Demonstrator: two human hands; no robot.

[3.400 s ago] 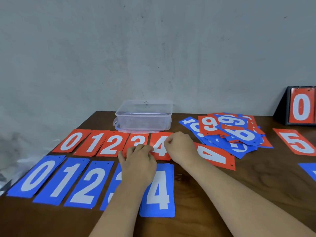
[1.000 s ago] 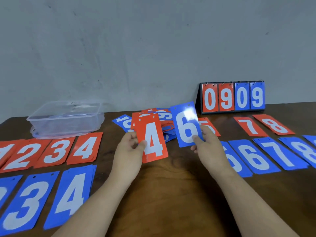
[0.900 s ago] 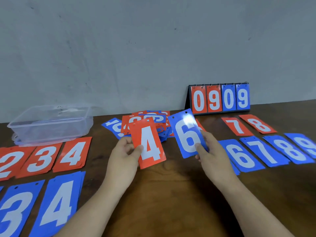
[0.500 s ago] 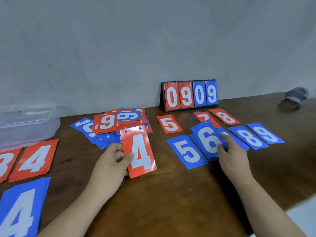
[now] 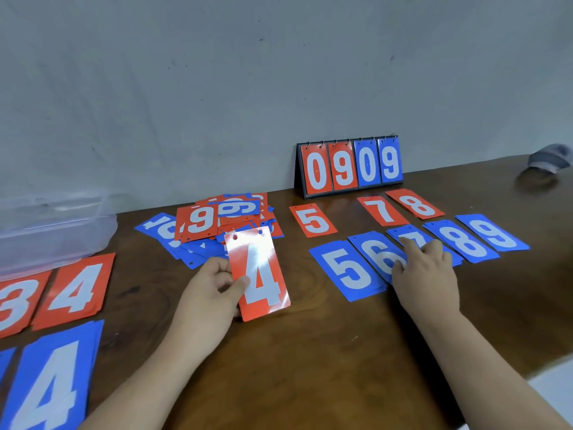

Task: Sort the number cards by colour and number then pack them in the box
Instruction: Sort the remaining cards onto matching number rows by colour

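Brown table [image 5: 310, 352], cards in rows. Blue 6 [image 5: 376, 256], airborne moments ago, now down between blue 5 [image 5: 347, 268] and blue 7 [image 5: 400, 234], right hand [image 5: 424, 274] flat on it. Left hand [image 5: 210, 293] fingers [image 5: 242, 283] pinch red 4 [image 5: 263, 274], next to place; box [image 5: 46, 225] far left.

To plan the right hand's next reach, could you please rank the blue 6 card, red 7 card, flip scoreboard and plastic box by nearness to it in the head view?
1. Blue 6 card: partly under the right hand.
2. Red 7 card: just beyond.
3. Flip scoreboard: standing farther back.
4. Plastic box: far left.
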